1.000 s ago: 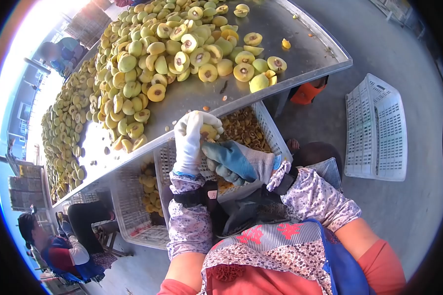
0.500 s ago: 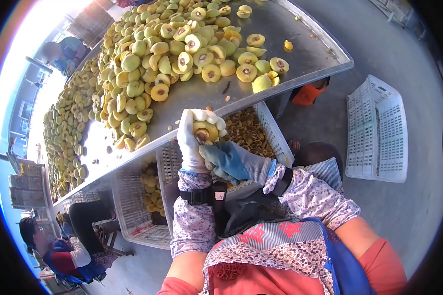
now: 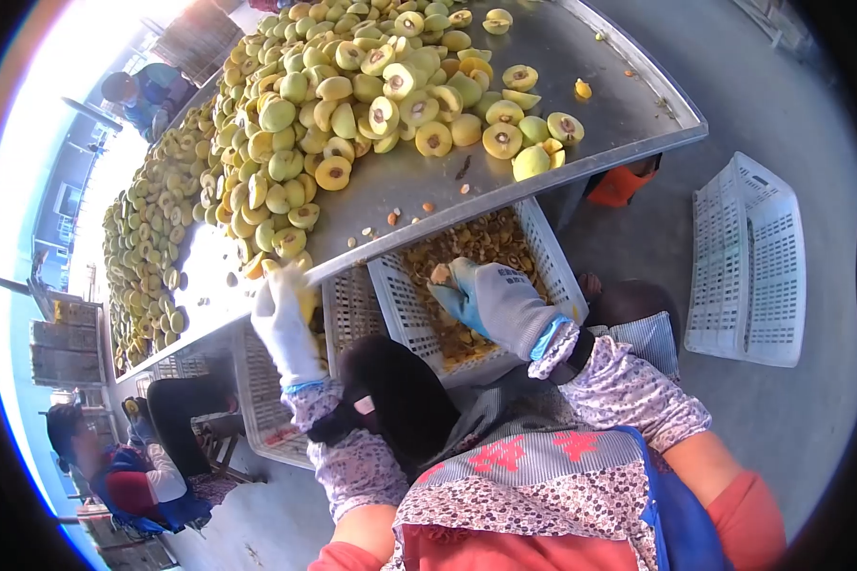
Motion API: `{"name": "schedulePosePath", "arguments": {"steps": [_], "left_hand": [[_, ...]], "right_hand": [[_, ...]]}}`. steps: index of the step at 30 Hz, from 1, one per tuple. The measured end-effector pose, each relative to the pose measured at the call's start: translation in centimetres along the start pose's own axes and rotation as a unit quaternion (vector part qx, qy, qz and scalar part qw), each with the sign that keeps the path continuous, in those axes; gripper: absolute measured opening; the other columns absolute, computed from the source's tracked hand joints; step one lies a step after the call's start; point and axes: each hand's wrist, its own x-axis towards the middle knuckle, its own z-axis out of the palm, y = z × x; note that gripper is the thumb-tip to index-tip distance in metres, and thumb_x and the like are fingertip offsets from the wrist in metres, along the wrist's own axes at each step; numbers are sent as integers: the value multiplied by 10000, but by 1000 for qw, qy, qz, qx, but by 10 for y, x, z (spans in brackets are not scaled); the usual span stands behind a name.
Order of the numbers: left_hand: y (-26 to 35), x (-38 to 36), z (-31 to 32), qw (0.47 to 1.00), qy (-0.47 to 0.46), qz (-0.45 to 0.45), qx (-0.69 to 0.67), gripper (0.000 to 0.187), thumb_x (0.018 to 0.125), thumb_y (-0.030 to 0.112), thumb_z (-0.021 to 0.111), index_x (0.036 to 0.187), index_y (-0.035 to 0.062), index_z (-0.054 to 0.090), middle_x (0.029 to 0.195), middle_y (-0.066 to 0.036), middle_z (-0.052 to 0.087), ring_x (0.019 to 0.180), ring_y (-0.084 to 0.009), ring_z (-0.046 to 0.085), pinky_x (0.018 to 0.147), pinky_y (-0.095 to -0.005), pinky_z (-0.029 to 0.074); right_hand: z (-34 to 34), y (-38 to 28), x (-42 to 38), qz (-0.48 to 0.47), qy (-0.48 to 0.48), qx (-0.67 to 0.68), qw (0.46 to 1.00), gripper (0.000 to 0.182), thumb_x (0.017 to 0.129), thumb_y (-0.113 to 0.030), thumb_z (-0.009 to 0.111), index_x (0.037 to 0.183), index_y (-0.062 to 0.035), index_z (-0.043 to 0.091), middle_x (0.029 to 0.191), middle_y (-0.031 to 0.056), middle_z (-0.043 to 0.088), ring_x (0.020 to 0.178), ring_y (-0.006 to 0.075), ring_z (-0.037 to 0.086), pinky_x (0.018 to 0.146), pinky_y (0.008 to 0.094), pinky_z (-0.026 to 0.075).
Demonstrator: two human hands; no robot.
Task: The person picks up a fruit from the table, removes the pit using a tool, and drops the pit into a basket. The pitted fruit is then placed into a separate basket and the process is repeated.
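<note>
Halved yellow-green fruits (image 3: 286,114) are heaped on a metal table (image 3: 390,209). At the table's front edge, my left hand (image 3: 286,324), in a white glove and blurred by motion, has something yellow at its fingers, too smeared to make out. My right hand (image 3: 495,303), in a blue and grey glove, is closed with a small brown piece (image 3: 441,275) at its fingertips. It hangs over a white crate (image 3: 569,271) holding many brown-yellow scraps (image 3: 476,243).
An empty-looking white crate (image 3: 745,262) stands on the floor at the right. Another crate (image 3: 274,400) is under the table at the left. One person (image 3: 138,476) sits at the lower left; another (image 3: 148,95) is at the upper left. Something orange (image 3: 624,184) shows beneath the table.
My hands have come apart. The left moved left and down toward the table edge and crate, the right moved right over the scraps. The view has shifted slightly.
</note>
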Motion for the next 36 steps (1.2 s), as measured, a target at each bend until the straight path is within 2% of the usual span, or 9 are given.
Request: {"name": "schedulePosePath", "arguments": {"steps": [2,4,6,14,18,23,33,34,36], "left_hand": [[-2,11,-28,849,97,114,506,310,911,352,654,989,55,701,928,-142,716,853,-315,673,790,-412,538],[-4,36,-31,857,120,138,481,379,880,353,666,1139,77,669,1136,-188,677,933,-344,671,844,-429,531],[16,51,3,981,9,35,189,480,870,359,675,1255,79,619,1228,-197,638,1036,-350,646,905,-426,513],[-17,139,135,797,-117,165,569,515,771,341,725,1195,68,619,1218,-185,631,1100,-298,624,948,-387,485],[-21,133,131,878,-202,140,410,439,728,266,746,1107,87,614,1044,-169,678,943,-341,658,884,-379,521],[14,67,126,973,-222,-26,-63,241,902,157,711,1102,52,627,1000,-29,664,891,-116,624,771,-279,532],[30,-30,129,891,-192,-152,-381,246,993,217,584,1175,59,534,1138,-172,655,995,-305,674,834,-359,572],[27,-31,130,891,-191,-154,-383,246,993,217,584,1175,59,534,1138,-172,655,995,-305,674,834,-359,572],[19,-32,131,975,-153,107,-120,260,1003,289,544,1148,76,504,1176,-164,624,1045,-312,635,865,-430,554]], "right_hand": [[-11,-8,-1,22,-43,-35,998,327,941,-406,606,1019,-89,623,855,202,706,833,407,690,726,501,547],[1,0,3,-3,-26,-24,999,324,946,-408,600,1017,-93,623,858,202,707,822,404,690,715,499,548],[6,1,4,-34,-28,-5,999,326,943,-411,608,1020,-95,621,868,205,708,826,408,689,718,503,547],[4,2,8,-9,-28,46,999,317,946,-388,613,1123,-125,624,925,213,707,896,411,680,780,501,531],[1,-2,11,-21,-8,70,997,310,950,-365,615,1128,-110,604,882,228,692,870,432,667,730,515,520],[3,-8,17,-33,86,115,989,321,956,-357,623,1130,-89,592,782,239,666,800,466,647,630,522,502],[-3,-7,18,-38,135,165,976,274,972,-305,613,1056,-45,623,829,233,679,828,426,671,632,463,505],[-6,-8,17,-25,116,125,985,270,973,-299,613,1063,-45,624,847,233,682,845,420,674,656,451,513],[8,1,22,-38,111,187,975,274,972,-299,616,1070,-44,627,858,238,682,862,415,676,668,444,518]]}}
